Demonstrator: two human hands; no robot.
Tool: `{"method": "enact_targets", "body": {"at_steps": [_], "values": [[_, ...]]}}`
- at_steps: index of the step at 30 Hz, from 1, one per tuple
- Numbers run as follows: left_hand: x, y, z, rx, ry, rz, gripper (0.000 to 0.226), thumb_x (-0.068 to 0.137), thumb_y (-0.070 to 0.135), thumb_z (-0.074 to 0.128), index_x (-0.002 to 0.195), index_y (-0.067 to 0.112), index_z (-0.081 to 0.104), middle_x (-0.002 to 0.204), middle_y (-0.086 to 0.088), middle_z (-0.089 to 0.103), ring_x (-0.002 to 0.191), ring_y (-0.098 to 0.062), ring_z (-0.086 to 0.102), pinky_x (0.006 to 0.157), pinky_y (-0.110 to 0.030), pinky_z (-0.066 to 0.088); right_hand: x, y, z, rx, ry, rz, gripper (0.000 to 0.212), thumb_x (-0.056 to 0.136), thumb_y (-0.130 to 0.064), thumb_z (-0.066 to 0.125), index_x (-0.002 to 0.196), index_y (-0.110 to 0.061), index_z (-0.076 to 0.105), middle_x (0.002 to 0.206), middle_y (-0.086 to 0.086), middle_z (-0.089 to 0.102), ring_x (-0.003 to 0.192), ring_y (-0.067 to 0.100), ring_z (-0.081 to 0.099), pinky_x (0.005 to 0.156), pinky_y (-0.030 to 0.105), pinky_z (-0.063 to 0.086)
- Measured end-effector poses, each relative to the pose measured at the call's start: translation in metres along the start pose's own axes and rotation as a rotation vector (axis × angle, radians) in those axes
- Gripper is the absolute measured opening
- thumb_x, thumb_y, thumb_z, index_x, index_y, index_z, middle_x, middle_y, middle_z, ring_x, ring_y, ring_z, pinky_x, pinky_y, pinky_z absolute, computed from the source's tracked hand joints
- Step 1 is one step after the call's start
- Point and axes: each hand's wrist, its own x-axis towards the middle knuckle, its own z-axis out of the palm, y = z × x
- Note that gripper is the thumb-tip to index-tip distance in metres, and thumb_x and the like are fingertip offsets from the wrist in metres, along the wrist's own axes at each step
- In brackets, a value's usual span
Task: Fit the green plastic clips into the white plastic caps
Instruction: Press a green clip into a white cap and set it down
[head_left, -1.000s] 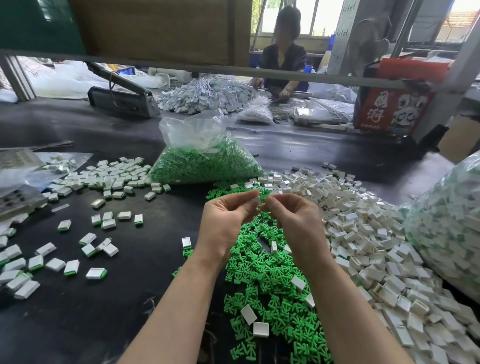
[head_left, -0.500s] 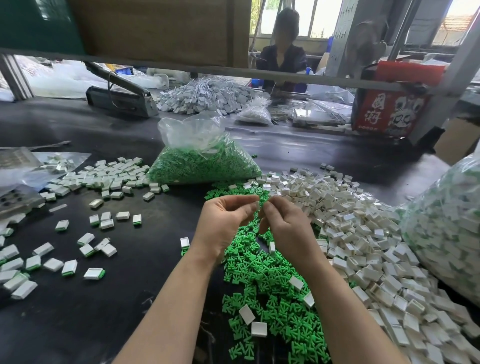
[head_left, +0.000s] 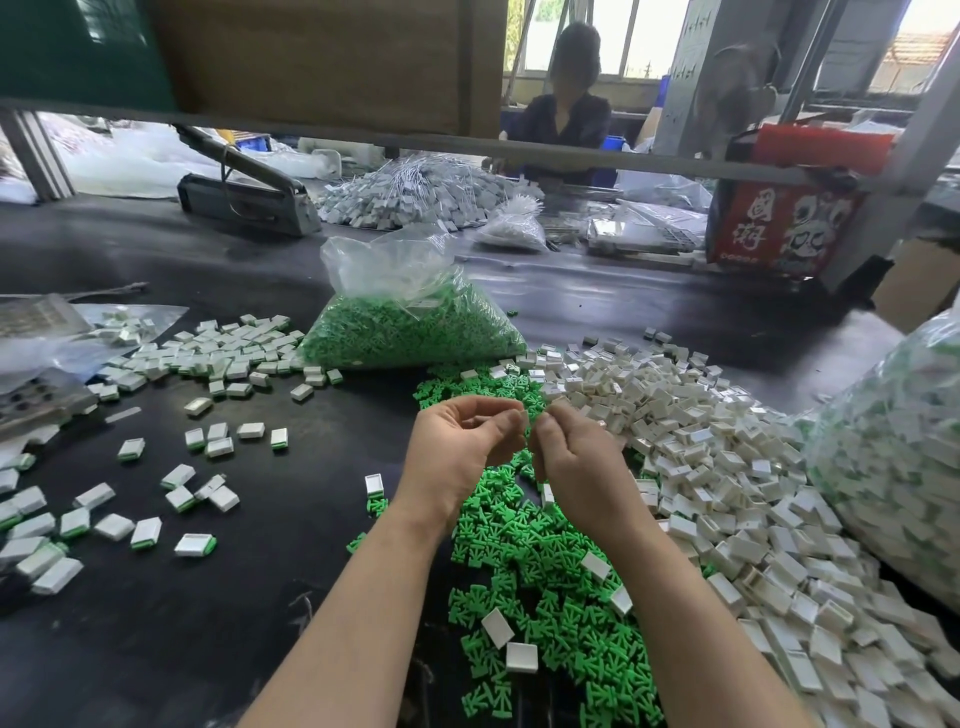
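Note:
Above a loose heap of green clips (head_left: 545, 597), my left hand (head_left: 457, 452) and my right hand (head_left: 576, 467) meet fingertip to fingertip. Each hand has its thumb and fingers curled in a pinch on a small piece. That piece is hidden between the fingertips, so I cannot tell whether it is a clip or a cap. A broad pile of white caps (head_left: 727, 467) lies just right of my right hand. A few caps are mixed into the green heap.
A clear bag of green clips (head_left: 410, 332) stands behind my hands. Caps with green edges (head_left: 223, 353) are scattered over the black table (head_left: 208, 623) to the left. At the right edge sits a large bag of parts (head_left: 893, 457). A person (head_left: 566, 114) sits across the table.
My hands stay together over the green heap. The right hand has sunk slightly and drawn closer to the left. Nothing was let go.

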Motion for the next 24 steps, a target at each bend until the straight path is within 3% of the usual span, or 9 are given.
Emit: {"method": "enact_targets", "body": {"at_steps": [4, 7, 9, 15, 24], "values": [[0.001, 0.000, 0.000, 0.012, 0.010, 0.030, 0.009, 0.082, 0.005, 0.075, 0.081, 0.013, 0.077, 0.071, -0.005, 0.074, 0.063, -0.010, 0.069, 0.060, -0.017, 0.053, 0.000, 0.000, 0.001, 0.040, -0.017, 0.006, 0.034, 0.103, -0.021, 0.040, 0.071, -0.014, 0.047, 0.063, 0.003, 0.051, 0.059, 0.017, 0.046, 0.059, 0.044, 0.043], [0.001, 0.000, -0.001, 0.011, 0.009, 0.051, 0.014, 0.080, 0.003, 0.076, 0.076, 0.016, 0.077, 0.069, -0.006, 0.074, 0.062, -0.010, 0.068, 0.059, -0.017, 0.053, 0.000, 0.001, 0.001, 0.073, -0.023, 0.014, 0.034, 0.103, -0.021, 0.041, 0.070, -0.014, 0.047, 0.061, 0.001, 0.050, 0.047, 0.003, 0.044, 0.047, 0.024, 0.039], [0.002, 0.000, 0.000, 0.038, 0.007, 0.079, 0.016, 0.080, 0.003, 0.076, 0.075, 0.017, 0.077, 0.069, -0.005, 0.074, 0.061, -0.010, 0.068, 0.060, -0.017, 0.053, 0.001, 0.001, 0.000, 0.110, -0.034, 0.022, 0.034, 0.103, -0.019, 0.042, 0.070, -0.012, 0.047, 0.060, 0.002, 0.049, 0.043, 0.001, 0.042, 0.044, 0.018, 0.036], [0.005, -0.004, -0.002, 0.153, -0.004, 0.173, 0.015, 0.084, 0.001, 0.073, 0.080, 0.016, 0.075, 0.067, 0.000, 0.073, 0.062, -0.007, 0.067, 0.062, -0.016, 0.053, 0.000, -0.002, -0.002, 0.303, -0.102, 0.080, 0.033, 0.102, -0.012, 0.044, 0.069, -0.009, 0.046, 0.059, 0.004, 0.042, 0.039, -0.001, 0.037, 0.040, 0.013, 0.035], [0.008, -0.011, -0.009, 0.301, -0.066, 0.278, 0.021, 0.087, 0.002, 0.071, 0.082, 0.023, 0.074, 0.074, 0.004, 0.074, 0.069, -0.007, 0.067, 0.067, -0.018, 0.054, 0.000, 0.002, -0.007, 0.178, -0.123, -0.004, 0.035, 0.100, -0.012, 0.049, 0.065, -0.013, 0.047, 0.052, -0.004, 0.043, 0.036, -0.001, 0.040, 0.039, 0.009, 0.031]]}}
